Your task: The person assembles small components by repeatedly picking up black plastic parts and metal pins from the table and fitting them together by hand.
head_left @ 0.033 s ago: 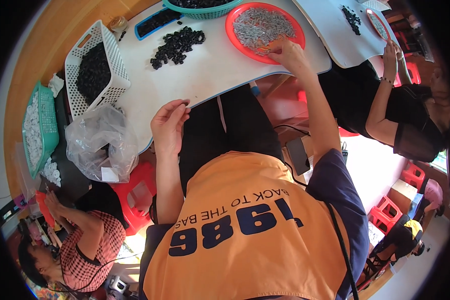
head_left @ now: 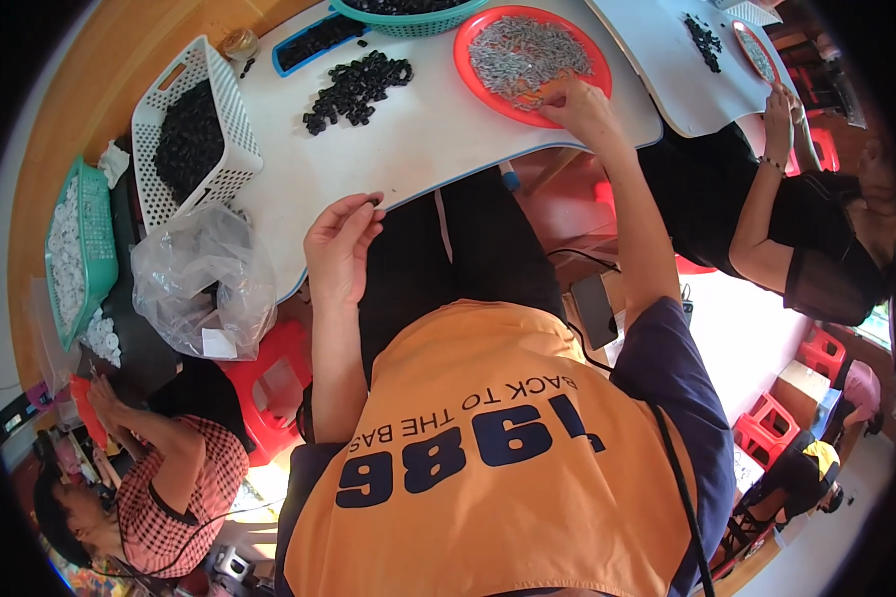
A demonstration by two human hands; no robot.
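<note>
Held over the table's front edge, my left hand [head_left: 340, 244] pinches a small black piece [head_left: 373, 202] between thumb and fingertips. My right hand [head_left: 579, 107] reaches over the near rim of a round red plate [head_left: 464, 62]. Small grey metal-looking pins [head_left: 523, 52] fill most of that plate. The right fingertips are pressed together among the pins at its near side, and whatever they grip is too small to make out. Beyond my left hand, a loose pile of small black parts [head_left: 353, 92] lies on the white table [head_left: 418, 149].
Left on the table are a white basket [head_left: 231, 139] of black parts and a clear plastic bag [head_left: 194, 289]. A blue tray [head_left: 287, 70] and green basket [head_left: 408, 22] stand at the back. Co-workers sit left and right, near red stools [head_left: 279, 388].
</note>
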